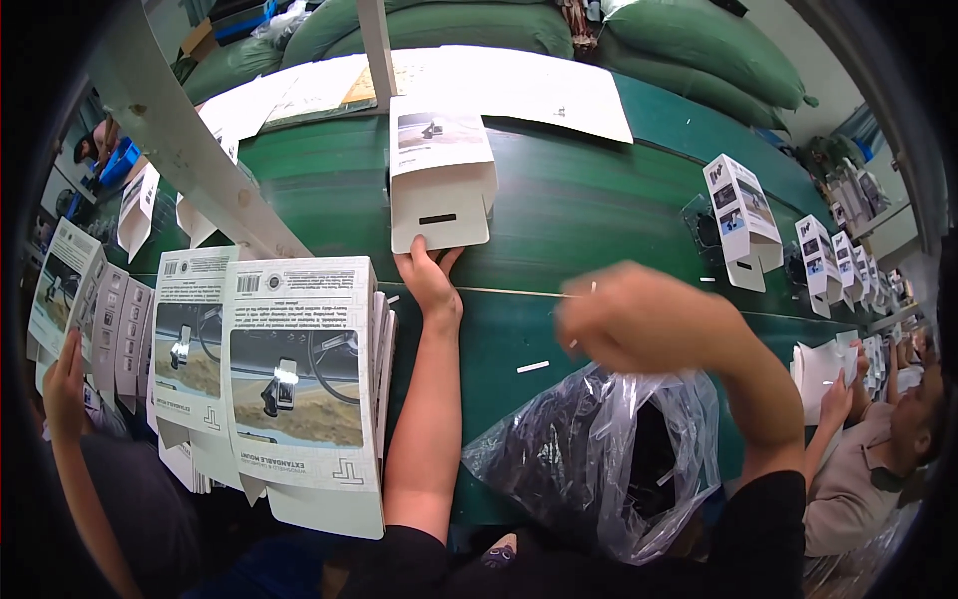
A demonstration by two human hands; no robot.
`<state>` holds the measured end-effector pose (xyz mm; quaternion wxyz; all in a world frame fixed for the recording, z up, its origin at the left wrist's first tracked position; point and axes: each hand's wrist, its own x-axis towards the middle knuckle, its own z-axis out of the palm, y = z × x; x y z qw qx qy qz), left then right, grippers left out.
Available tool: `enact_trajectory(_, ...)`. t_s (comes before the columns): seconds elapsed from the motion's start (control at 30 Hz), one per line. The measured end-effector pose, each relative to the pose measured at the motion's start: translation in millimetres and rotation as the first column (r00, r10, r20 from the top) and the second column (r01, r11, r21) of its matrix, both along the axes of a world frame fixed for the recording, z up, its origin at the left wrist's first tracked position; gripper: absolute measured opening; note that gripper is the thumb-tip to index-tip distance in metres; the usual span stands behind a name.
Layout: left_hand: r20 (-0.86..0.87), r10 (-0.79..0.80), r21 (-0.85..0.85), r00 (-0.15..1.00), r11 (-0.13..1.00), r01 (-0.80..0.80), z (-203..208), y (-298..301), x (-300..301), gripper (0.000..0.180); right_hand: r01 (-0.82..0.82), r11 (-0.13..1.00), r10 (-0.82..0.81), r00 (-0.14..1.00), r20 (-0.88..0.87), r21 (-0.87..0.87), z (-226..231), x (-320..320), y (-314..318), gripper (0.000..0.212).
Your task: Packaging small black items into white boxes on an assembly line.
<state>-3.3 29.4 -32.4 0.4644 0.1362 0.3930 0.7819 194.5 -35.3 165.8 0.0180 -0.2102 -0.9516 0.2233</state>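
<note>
At the middle of the green work surface, my left hand [429, 283] grips the near edge of an open printed cardboard box [442, 205]. The thumb lies on its white flap, just below a dark slot, and the fingers go behind it. My right hand [631, 321] is smeared by motion, so its fingers and anything in them cannot be made out. Below that hand stands a see-through plastic bag [609, 449] with dark contents. By my left forearm is a stack of flat printed boxes [299, 389].
More open boxes [743, 215] stand in a row to the right. White sheets [539, 90] lie across the far side, with green sacks [699, 45] behind. A metal post [190, 150] rises at the left. People sit on both sides, a co-worker's hand [64, 384] at far left.
</note>
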Motion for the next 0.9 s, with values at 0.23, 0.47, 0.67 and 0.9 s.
enact_trajectory(0.23, 0.07, 0.019, 0.064, 0.997, 0.998, -0.023, 7.5, 4.4, 56.2, 0.03, 0.076, 0.997, -0.074, 0.966, 0.248, 0.0, -65.7, 141.7, -132.6, 0.017)
enact_trajectory(0.47, 0.007, 0.18, 0.095, 0.984, 0.979, -0.18, 12.5, 3.2, 115.2, 0.011, 0.147, 0.96, -0.206, 0.948, 0.244, 0.237, -74.2, 222.8, -161.1, 0.013)
enact_trajectory(0.67, -0.039, 0.178, 0.081, 0.983, 0.981, -0.174, 59.2, -27.1, 155.7, 0.016, 0.199, 0.946, -0.193, 0.98, 0.05, -0.258, -9.0, 271.0, -160.4, 0.006)
enact_trajectory(0.9, -0.152, 0.207, 0.099, 0.967, 0.976, -0.193, 75.4, -41.2, 165.3, 0.022, -0.076, 0.606, -0.316, 0.89, -0.328, -0.791, 21.2, 309.9, -113.9, 0.013)
